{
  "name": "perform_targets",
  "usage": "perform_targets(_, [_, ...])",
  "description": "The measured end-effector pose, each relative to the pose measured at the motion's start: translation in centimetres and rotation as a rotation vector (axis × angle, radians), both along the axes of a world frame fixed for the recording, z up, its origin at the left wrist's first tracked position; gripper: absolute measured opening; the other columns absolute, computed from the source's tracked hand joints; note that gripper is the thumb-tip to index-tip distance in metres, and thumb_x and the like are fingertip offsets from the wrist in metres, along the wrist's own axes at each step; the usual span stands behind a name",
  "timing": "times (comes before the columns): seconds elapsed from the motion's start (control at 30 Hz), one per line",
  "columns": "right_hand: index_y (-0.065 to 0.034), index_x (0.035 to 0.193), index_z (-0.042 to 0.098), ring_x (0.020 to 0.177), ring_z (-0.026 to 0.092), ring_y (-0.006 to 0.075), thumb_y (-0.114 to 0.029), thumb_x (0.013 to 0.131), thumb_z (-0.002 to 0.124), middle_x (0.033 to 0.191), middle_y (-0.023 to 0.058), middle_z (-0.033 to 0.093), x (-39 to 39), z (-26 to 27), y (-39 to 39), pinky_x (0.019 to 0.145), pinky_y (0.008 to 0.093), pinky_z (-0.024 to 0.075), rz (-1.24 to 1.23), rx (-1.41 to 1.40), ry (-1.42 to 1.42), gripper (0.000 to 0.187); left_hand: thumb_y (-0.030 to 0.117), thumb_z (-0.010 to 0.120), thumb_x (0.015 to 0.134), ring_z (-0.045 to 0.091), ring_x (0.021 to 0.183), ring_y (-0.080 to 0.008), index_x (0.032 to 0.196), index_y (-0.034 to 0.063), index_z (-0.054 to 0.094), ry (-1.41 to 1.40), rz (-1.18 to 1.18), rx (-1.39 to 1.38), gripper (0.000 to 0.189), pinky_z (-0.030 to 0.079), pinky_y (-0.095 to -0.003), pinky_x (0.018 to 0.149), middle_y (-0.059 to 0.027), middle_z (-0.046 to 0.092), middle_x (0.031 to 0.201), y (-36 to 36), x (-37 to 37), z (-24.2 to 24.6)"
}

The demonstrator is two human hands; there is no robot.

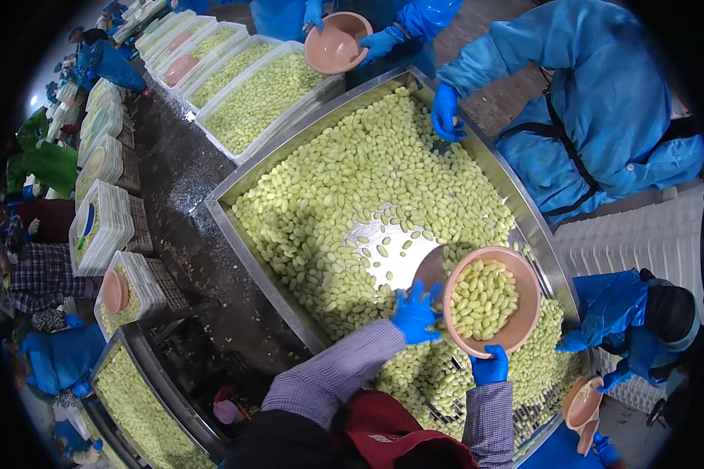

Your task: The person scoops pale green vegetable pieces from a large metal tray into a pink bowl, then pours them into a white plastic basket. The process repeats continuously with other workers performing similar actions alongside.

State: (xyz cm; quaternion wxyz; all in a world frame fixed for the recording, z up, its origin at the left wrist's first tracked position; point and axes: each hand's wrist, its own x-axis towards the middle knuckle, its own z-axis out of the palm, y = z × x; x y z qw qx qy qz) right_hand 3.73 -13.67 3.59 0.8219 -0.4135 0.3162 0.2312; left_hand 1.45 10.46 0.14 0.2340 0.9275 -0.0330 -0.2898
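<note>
My right hand, in a blue glove, grips the near rim of a pink plastic bowl partly filled with pale green grapes. To the bowl's left, my left hand is spread with its fingers apart, also gloved in blue, low over the grapes. Both are above a large stainless steel sorting table with raised edges, covered in loose green grapes. A patch of bare shiny metal shows just beyond my left hand. Slotted bars show among the grapes near my right forearm.
Co-workers in blue stand around the table; one gloved hand reaches in at the far edge, and another person holds a pink bowl. White crates of grapes line the far left. A second metal trough stands at the lower left.
</note>
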Motion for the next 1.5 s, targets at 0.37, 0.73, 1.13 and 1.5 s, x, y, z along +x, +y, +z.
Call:
perform_targets(0.37, [0.0035,0.123,0.043,0.11,0.054,0.0351,-0.004,0.07,0.053,0.121,0.0187,0.053,-1.6,-1.3,-1.9,0.093,0.0458,0.0481,0.0,-0.004,-0.017,0.055,0.062,0.042,0.086,0.008,0.138,-0.0437,0.146,0.0337,0.018,0.269,0.457,0.082,0.071,0.01,-0.0613,0.11,-0.0131,0.003,0.154,9.2,-9.2,1.5])
perform_targets(0.73, [0.0109,0.116,0.043,0.11,0.051,0.0372,-0.007,0.071,0.052,0.118,0.0231,0.052,-1.0,-2.6,-3.3,0.096,0.045,0.0457,-0.03,-0.029,0.011,0.05,0.047,0.055,0.086,0.012,0.138,-0.0422,0.148,0.0245,0.02,0.131,0.813,0.453,0.074,0.019,-0.0583,0.11,-0.0155,0.002,0.154,23.2,-6.6,0.0])
perform_targets(1.13, [0.0087,0.113,0.041,0.105,0.054,0.036,-0.004,0.071,0.053,0.112,0.0203,0.053,-1.5,1.5,2.0,0.093,0.0454,0.048,-0.149,-0.015,-0.031,0.045,0.024,0.05,0.092,0.062,0.096,-0.0283,0.111,0.0074,0.062,-0.259,0.493,-0.265,0.028,0.048,-0.0377,0.087,-0.0141,0.063,0.109,19.2,-8.4,-1.4])
perform_targets(1.5, [0.0081,0.113,0.04,0.112,0.051,0.038,-0.003,0.071,0.053,0.118,0.0231,0.049,-1.2,1.3,7.2,0.095,0.0469,0.047,-0.252,-0.002,0.031,0.045,0.07,0.036,0.085,-0.007,0.138,-0.0461,0.144,0.0474,0.002,0.143,0.678,0.392,0.072,0.009,-0.0734,0.102,-0.0072,-0.011,0.155,30.7,1.2,-0.7])
